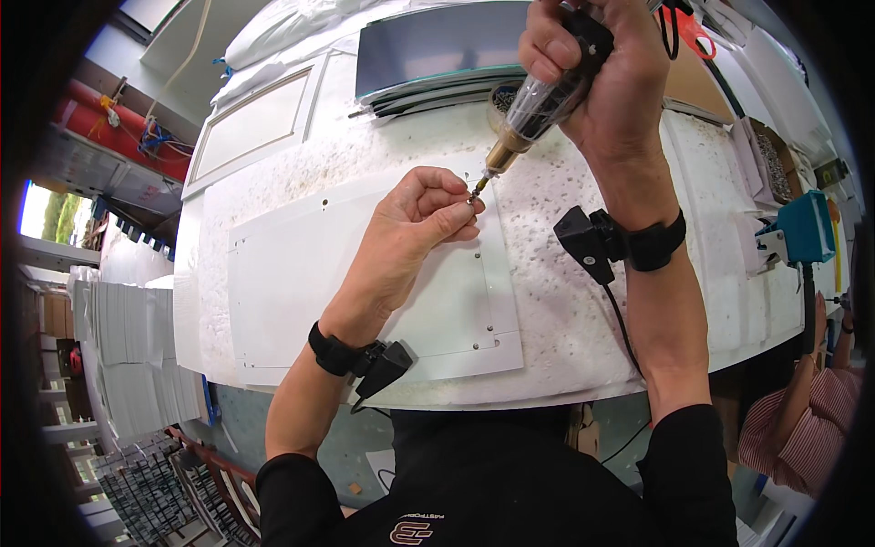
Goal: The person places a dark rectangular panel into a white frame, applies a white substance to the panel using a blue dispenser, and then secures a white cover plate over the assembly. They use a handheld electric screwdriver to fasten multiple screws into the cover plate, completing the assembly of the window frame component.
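My right hand [620, 96] is wrapped round an electric screwdriver [544, 102] with a clear body and a brass-coloured nose. The tool tilts down to the left, its bit over the right part of a flat white panel [337, 273]. At the bit's tip, the thumb and fingers of my left hand [415, 214] pinch a small metal screw [475, 197], partly hidden by the fingertips. Several small dark screws or holes, such as the dark spot [477, 256], run along the panel's right side. Both wrists wear black straps with small black devices.
A stack of dark glossy sheets [437, 50] lies at the back, beside a round tub of small parts [503, 95]. A framed white panel [251, 123] is at the far left. On the right are a parts box [770, 164], a teal tool [808, 228] and another person's striped sleeve [793, 428].
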`<move>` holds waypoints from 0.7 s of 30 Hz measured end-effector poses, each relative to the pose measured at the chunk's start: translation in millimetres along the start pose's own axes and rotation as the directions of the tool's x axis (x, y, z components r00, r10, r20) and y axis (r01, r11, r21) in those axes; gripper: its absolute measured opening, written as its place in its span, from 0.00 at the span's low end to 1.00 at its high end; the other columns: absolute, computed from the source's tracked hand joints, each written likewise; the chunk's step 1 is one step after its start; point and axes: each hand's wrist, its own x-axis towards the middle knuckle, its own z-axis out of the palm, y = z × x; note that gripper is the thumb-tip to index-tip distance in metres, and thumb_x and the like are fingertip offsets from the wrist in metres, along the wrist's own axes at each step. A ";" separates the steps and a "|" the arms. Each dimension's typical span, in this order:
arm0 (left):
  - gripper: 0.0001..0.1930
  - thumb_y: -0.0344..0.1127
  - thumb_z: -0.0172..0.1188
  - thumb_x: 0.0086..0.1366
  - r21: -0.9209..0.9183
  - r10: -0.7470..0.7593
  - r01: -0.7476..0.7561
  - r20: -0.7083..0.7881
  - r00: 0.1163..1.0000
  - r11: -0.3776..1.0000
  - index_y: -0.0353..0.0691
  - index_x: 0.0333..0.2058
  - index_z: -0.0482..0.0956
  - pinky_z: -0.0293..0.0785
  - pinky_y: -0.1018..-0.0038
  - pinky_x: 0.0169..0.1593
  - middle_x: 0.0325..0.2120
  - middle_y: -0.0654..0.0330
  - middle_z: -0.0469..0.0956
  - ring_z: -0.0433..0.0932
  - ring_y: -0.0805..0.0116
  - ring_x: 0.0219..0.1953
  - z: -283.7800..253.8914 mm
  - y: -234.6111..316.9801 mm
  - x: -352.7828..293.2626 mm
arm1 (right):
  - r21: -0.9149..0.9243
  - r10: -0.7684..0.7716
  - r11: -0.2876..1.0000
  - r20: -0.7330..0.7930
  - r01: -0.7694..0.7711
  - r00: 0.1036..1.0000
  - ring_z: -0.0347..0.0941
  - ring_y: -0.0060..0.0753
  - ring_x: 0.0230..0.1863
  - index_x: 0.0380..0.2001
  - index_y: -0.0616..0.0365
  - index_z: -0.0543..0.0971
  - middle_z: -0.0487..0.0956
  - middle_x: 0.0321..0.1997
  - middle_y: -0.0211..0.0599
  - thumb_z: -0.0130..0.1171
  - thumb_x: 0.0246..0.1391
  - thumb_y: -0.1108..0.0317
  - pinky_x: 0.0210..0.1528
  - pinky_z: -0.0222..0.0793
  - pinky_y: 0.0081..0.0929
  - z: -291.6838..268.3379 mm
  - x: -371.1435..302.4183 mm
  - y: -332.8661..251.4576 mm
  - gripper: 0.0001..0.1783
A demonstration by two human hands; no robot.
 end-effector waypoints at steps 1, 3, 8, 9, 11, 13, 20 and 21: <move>0.12 0.31 0.63 0.71 0.055 -0.007 0.008 -0.018 1.000 0.998 0.36 0.50 0.75 0.82 0.74 0.50 0.40 0.56 0.82 0.82 0.72 0.43 -0.3 1.1 -0.5 | 0.019 0.018 1.000 0.027 -0.018 0.999 0.65 0.16 0.17 0.31 0.56 0.73 0.71 0.24 0.26 0.57 0.67 0.57 0.20 0.63 0.20 6.6 -5.9 -5.6 0.14; 0.12 0.32 0.62 0.72 0.164 -0.020 0.027 -0.045 0.999 0.986 0.35 0.50 0.76 0.82 0.75 0.48 0.39 0.56 0.84 0.83 0.73 0.41 2.9 6.4 0.0 | -0.053 0.019 0.998 0.081 -0.014 0.997 0.65 0.16 0.16 0.32 0.56 0.73 0.72 0.25 0.26 0.57 0.67 0.58 0.19 0.63 0.19 8.2 -8.5 -3.8 0.13; 0.08 0.31 0.60 0.71 0.474 -0.011 0.098 -0.183 0.983 0.875 0.35 0.45 0.83 0.79 0.77 0.41 0.38 0.60 0.85 0.80 0.76 0.36 3.1 12.5 2.7 | -0.216 0.045 0.976 0.104 -0.022 0.994 0.66 0.15 0.16 0.34 0.56 0.76 0.74 0.24 0.27 0.60 0.65 0.63 0.18 0.62 0.19 34.5 -16.1 0.9 0.09; 0.08 0.31 0.60 0.71 0.558 0.008 0.113 -0.209 0.978 0.822 0.35 0.43 0.84 0.78 0.77 0.40 0.38 0.60 0.84 0.80 0.76 0.36 2.4 13.8 4.0 | -0.227 0.033 0.974 0.146 0.001 0.989 0.66 0.14 0.16 0.35 0.56 0.76 0.74 0.24 0.26 0.61 0.65 0.64 0.18 0.62 0.18 34.1 -14.9 5.5 0.08; 0.08 0.30 0.60 0.70 0.643 0.167 -0.033 -0.148 0.975 0.765 0.35 0.44 0.85 0.77 0.75 0.40 0.39 0.60 0.83 0.78 0.75 0.37 -3.8 5.0 9.7 | -0.259 0.035 0.966 0.208 0.021 0.977 0.66 0.13 0.17 0.35 0.56 0.76 0.73 0.22 0.24 0.61 0.65 0.66 0.18 0.62 0.18 35.9 -14.1 11.4 0.07; 0.09 0.29 0.59 0.69 0.679 0.258 -0.125 -0.098 0.961 0.724 0.34 0.44 0.85 0.76 0.73 0.42 0.41 0.58 0.81 0.78 0.73 0.39 -9.3 0.7 12.9 | -0.251 0.061 0.968 0.309 0.020 0.949 0.66 0.11 0.18 0.35 0.56 0.77 0.72 0.19 0.19 0.61 0.65 0.68 0.20 0.62 0.16 28.3 -7.5 24.4 0.05; 0.10 0.28 0.55 0.73 0.703 0.235 -0.118 -0.072 0.969 0.702 0.33 0.46 0.83 0.71 0.74 0.52 0.46 0.60 0.77 0.77 0.71 0.46 -8.3 -8.9 20.6 | -0.409 0.156 0.912 0.281 -0.029 0.947 0.65 0.10 0.19 0.34 0.57 0.80 0.73 0.20 0.17 0.61 0.64 0.70 0.21 0.60 0.16 23.1 -6.4 38.9 0.04; 0.10 0.28 0.55 0.73 0.721 0.246 -0.127 -0.063 0.967 0.682 0.33 0.46 0.83 0.71 0.74 0.52 0.46 0.60 0.77 0.76 0.71 0.46 -8.6 -9.8 21.1 | -0.409 0.148 0.912 0.283 -0.021 0.948 0.65 0.10 0.19 0.33 0.57 0.80 0.73 0.20 0.17 0.61 0.64 0.70 0.21 0.60 0.16 21.8 -6.4 40.5 0.04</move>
